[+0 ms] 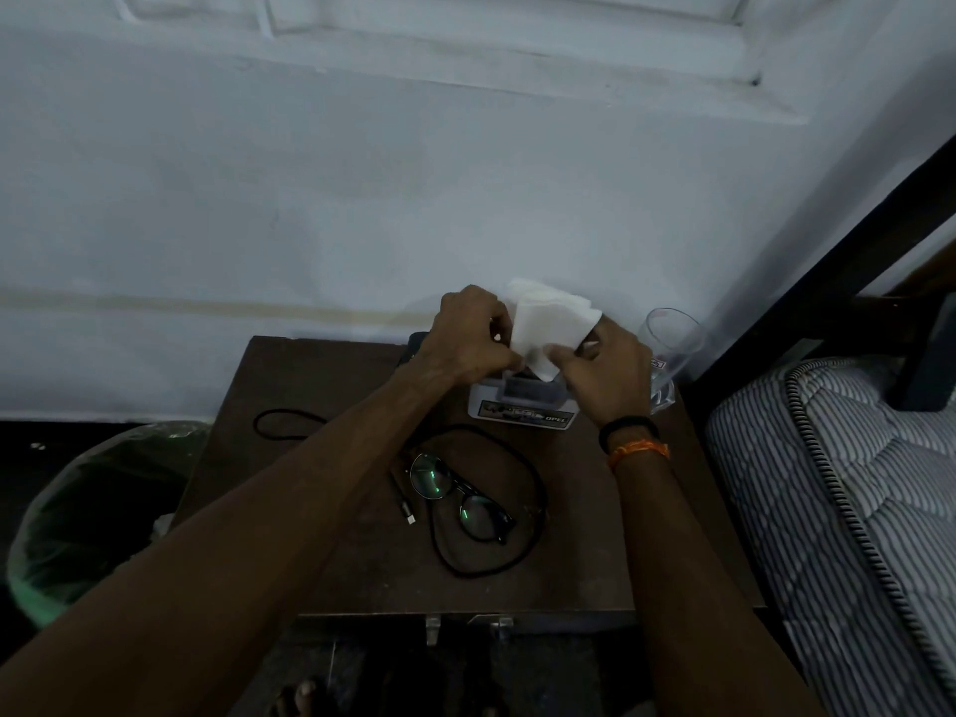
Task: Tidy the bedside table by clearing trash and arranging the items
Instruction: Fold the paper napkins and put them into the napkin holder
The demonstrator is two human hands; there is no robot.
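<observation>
Forearms: both reached in from the bottom edge, crossing over the bench (320,561) toward its far side, and the left one hid part of the near-left bench top.
Glasses: dark-framed glasses (460,496) lay mid-bench, long axis running from upper left to lower right, inside a loop of black cable (538,489).
Cable end: a plug (408,514) lay just left of the glasses; a second small cable loop (282,424) sat further left.
Tissue: the white tissue (543,326) was up at the far edge, above a white tissue box (522,414), standing roughly upright with its long axis rising toward the wall.
Left hand: the left hand (468,336) had its fingers curled, pinching the tissue's left edge.
Right hand: the right hand (608,370) gripped the lower right corner of the tissue, thumb on top; wristbands sat on that wrist.
Glass: a clear drinking glass (670,349) stood just right of the right hand, partly hidden by it.
Bin: a green-lined bin (88,514) stood left of the bench.
Bed: a striped mattress (848,483) lay right.
</observation>
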